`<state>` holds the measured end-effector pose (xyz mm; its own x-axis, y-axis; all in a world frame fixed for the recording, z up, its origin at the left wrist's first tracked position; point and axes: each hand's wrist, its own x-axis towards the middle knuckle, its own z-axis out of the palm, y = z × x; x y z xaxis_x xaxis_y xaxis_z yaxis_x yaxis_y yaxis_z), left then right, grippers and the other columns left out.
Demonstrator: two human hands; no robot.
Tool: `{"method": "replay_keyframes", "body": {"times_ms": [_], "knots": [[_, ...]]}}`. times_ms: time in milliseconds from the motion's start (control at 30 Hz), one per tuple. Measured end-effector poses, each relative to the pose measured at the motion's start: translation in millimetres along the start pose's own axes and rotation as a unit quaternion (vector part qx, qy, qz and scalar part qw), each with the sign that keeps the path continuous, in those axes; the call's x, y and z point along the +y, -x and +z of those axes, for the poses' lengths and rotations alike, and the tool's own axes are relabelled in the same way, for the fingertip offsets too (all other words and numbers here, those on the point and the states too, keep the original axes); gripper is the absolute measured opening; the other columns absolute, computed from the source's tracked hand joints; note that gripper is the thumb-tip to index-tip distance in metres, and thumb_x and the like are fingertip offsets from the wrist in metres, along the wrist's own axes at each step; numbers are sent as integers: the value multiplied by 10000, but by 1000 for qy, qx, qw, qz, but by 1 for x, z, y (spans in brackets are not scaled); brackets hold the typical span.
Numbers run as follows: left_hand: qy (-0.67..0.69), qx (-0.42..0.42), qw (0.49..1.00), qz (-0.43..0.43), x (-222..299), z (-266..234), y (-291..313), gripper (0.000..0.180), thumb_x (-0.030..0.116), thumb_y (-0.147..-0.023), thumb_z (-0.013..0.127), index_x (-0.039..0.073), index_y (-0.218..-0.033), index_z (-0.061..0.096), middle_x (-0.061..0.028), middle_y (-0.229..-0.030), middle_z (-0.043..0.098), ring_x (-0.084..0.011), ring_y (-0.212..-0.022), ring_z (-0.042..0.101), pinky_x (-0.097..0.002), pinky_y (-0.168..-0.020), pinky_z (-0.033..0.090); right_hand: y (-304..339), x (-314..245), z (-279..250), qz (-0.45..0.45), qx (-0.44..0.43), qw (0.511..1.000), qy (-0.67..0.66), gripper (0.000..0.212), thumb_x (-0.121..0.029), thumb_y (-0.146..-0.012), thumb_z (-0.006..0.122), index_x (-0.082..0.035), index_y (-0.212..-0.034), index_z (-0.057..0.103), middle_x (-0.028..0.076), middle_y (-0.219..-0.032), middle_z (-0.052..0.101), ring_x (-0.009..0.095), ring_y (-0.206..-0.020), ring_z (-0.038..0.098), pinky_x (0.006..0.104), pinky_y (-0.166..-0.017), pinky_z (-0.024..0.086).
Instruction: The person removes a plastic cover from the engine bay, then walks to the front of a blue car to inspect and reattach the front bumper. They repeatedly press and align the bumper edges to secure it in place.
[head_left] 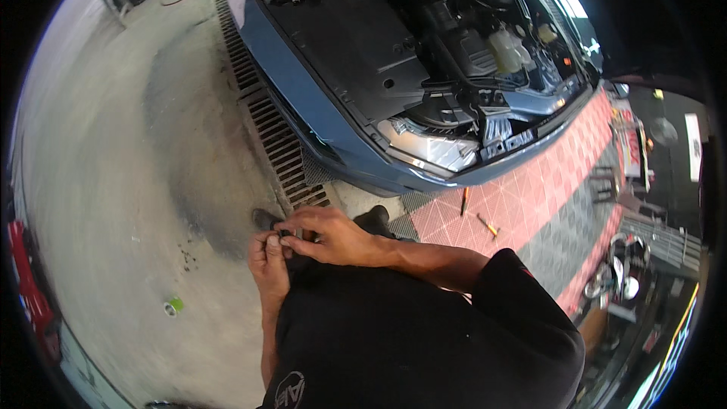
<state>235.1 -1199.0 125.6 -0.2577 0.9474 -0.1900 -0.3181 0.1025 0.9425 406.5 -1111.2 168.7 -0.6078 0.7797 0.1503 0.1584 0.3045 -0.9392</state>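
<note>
Close in front of my body, my two hands meet fingertip to fingertip. A small black piece (285, 233) shows between them, too small and too covered by fingers to tell its kind. My left hand (269, 263) pinches it from below with thumb and fingers. From the right, my right hand (333, 236) reaches across with bent fingers and closes on the same piece. Beyond them stands a blue car (303, 76), its engine bay (447, 23) exposed. The headlight (432, 145) at its near corner is apart from both hands.
A floor drain grate (269, 125) runs along the car's front. Two slim tools, one orange and black (464, 201), another yellowish (489, 226), lie on red floor tiles (530, 189). A green roll (173, 307) rests on the concrete; red equipment (32, 291) stands far left.
</note>
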Motion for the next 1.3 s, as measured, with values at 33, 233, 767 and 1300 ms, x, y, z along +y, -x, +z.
{"method": "replay_keyframes", "body": {"times_ms": [33,233,767,1300], "knots": [[-12,7,1000,-20,10,-14,-17,144,180,-1114,535,52,-1056,562,0,-856,565,-67,-759,491,-250,-689,431,-17,-2,15,37,12,999,-20,293,-131,-935,771,-13,-1198,716,119,-1121,710,191,-882,705,294,-651,598],[-21,-81,996,-35,77,-114,-105,154,199,-1112,543,54,-1060,547,-8,-904,567,-69,-749,476,-242,-691,421,-124,-33,80,132,49,984,-110,287,-180,-957,740,26,-1152,700,159,-1066,697,280,-849,714,360,-696,594],[11,-168,982,-83,171,-170,-375,172,188,-1098,568,31,-1168,566,-87,-1057,653,-121,-867,590,-273,-756,491,-371,13,91,131,205,962,-124,337,-174,-938,736,3,-1221,686,108,-987,665,182,-736,637,326,-656,532],[-59,-311,942,-109,192,-178,-588,150,171,-1090,581,24,-1119,583,-56,-1064,628,-98,-868,556,-267,-803,478,-526,42,63,145,344,927,-30,324,-142,-942,728,6,-1228,699,146,-1089,699,239,-844,704,340,-654,581]]}}
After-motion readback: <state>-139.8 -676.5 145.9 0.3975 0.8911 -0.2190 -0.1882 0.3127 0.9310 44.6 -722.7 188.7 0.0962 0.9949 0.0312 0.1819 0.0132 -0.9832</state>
